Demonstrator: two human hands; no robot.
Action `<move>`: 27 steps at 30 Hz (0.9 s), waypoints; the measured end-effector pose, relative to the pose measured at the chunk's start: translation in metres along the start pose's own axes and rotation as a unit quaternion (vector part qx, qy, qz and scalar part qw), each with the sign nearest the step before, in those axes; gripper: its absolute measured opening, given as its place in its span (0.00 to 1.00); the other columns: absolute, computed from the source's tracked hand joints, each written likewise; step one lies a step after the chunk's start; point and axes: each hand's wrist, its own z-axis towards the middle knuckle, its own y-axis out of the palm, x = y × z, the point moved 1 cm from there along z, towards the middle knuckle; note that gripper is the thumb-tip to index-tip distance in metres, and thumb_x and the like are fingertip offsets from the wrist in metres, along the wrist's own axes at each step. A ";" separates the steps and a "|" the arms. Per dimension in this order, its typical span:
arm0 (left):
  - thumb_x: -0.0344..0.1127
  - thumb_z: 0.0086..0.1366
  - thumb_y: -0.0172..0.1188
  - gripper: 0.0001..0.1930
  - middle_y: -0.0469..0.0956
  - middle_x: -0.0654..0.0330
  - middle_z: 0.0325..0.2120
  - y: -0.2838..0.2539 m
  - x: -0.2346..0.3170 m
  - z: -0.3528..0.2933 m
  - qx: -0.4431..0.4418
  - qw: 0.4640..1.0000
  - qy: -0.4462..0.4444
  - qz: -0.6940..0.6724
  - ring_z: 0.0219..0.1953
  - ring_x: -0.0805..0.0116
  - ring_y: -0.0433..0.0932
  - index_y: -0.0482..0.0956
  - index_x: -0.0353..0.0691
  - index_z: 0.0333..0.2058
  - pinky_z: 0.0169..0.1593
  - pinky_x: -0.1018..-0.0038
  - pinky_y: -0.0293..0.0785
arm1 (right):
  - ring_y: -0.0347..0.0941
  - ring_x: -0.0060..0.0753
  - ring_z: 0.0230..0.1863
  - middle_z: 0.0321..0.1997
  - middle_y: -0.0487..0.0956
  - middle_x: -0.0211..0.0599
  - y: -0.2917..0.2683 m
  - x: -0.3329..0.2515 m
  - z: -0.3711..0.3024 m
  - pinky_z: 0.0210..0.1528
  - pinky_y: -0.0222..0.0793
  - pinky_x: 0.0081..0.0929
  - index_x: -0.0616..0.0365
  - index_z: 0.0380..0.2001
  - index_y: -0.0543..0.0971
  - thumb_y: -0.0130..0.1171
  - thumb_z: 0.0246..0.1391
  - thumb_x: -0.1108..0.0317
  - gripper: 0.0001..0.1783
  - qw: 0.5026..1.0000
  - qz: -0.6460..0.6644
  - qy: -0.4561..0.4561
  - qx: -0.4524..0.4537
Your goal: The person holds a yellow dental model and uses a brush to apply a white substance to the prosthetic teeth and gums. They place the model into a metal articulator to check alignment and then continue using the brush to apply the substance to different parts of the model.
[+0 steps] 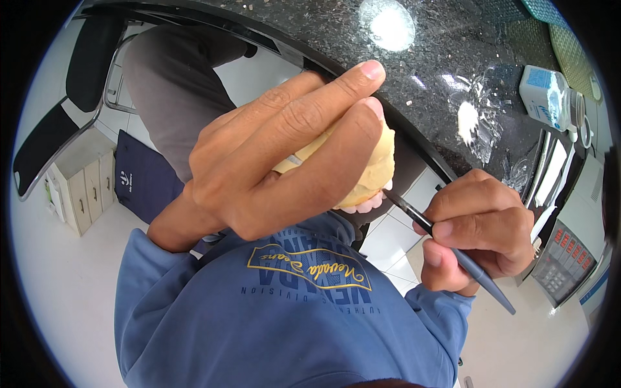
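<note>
My left hand (278, 155) is closed around a pale yellow dental cast (380, 169), in front of my chest and near the counter's edge. Along the cast's lower side shows a row of pinkish-white teeth (363, 205). Much of the cast is hidden behind my fingers and thumb. Just to the right, my right hand (482, 226) pinches a slim brush (477, 271) with a dark ferrule and a grey-blue handle. Its fine tip points up and left and meets the cast beside the teeth, though exact contact is hard to make out.
A dark speckled counter (427, 39) runs along the upper right, with white powder (467, 123) spilled on it. Farther right lies a white-and-blue container (546, 97), beside slender tools (546, 168). At the left stand a black chair (94, 64) and a low cabinet (90, 187).
</note>
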 end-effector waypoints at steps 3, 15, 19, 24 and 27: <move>0.38 0.52 0.69 0.31 0.75 0.34 0.44 0.000 0.001 0.000 -0.003 1.000 -0.003 -0.003 0.42 0.45 0.80 0.67 0.28 0.51 0.42 0.64 0.79 | 0.70 0.26 0.18 0.21 0.75 0.40 0.000 0.000 -0.001 0.21 0.64 0.19 0.60 0.27 0.72 0.67 0.44 0.70 0.12 1.000 -0.005 0.001 -0.001; 0.36 0.54 0.67 0.29 0.75 0.31 0.43 0.004 0.000 -0.002 0.002 1.000 -0.004 0.000 0.42 0.42 0.80 0.66 0.28 0.50 0.43 0.62 0.79 | 0.71 0.25 0.18 0.20 0.75 0.39 -0.002 -0.002 -0.002 0.21 0.64 0.19 0.59 0.28 0.71 0.66 0.46 0.69 0.13 1.000 -0.017 0.015 0.014; 0.33 0.54 0.68 0.30 0.75 0.30 0.42 0.011 -0.008 -0.006 0.031 0.999 0.025 0.004 0.42 0.42 0.80 0.64 0.27 0.51 0.42 0.62 0.80 | 0.72 0.26 0.19 0.21 0.75 0.39 -0.002 -0.003 -0.004 0.21 0.66 0.19 0.58 0.28 0.71 0.65 0.47 0.69 0.12 1.000 0.000 0.021 0.005; 0.30 0.50 0.69 0.19 0.78 0.40 0.39 0.034 -0.017 -0.007 0.189 0.980 0.066 0.001 0.25 0.59 0.79 0.72 0.30 0.39 0.26 0.75 0.78 | 0.73 0.27 0.19 0.21 0.75 0.40 -0.003 -0.002 -0.001 0.21 0.67 0.20 0.58 0.29 0.71 0.64 0.47 0.70 0.10 1.000 -0.012 0.014 -0.020; 0.29 0.49 0.69 0.20 0.78 0.38 0.40 0.035 -0.018 -0.008 0.191 0.980 0.061 -0.003 0.26 0.56 0.80 0.72 0.30 0.39 0.27 0.74 0.79 | 0.73 0.28 0.19 0.21 0.75 0.40 -0.004 -0.002 0.001 0.21 0.68 0.21 0.59 0.29 0.71 0.63 0.46 0.72 0.10 0.999 -0.006 0.020 -0.045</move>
